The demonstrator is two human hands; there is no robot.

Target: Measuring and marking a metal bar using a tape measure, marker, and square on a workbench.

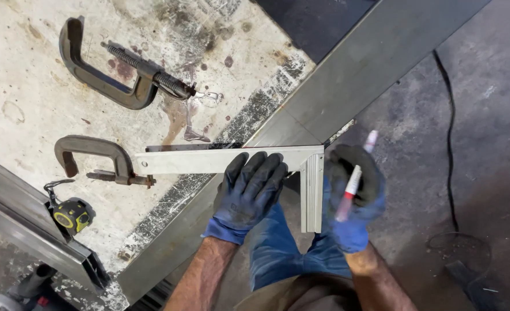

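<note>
Right hand [354,198], in a blue and black work glove: fingers curled tight around a slim white and red marker pen [354,184], tip pointing up and away, held just beside the outer corner of the square. Left hand [249,190], gloved alike: fingers spread flat, pressing down on the long blade of a pale grey metal try square [226,160]. Square: long blade lies left to right across the grey steel beam [347,75]; short ribbed stock hangs down off the beam's near edge, between the two hands. Beam: long axis runs diagonally, lower left to upper right. The marker hand is the nearer to the square's corner, where blade and stock meet. Beyond, on the stained, paint-spattered workbench top [24,86]: two dark iron C-clamps, upper [116,69] and lower [96,156], lying loose; a yellow and black tape measure [70,214] at the left edge. Dark concrete floor [485,173] with a black cable [450,144] at right.
</note>
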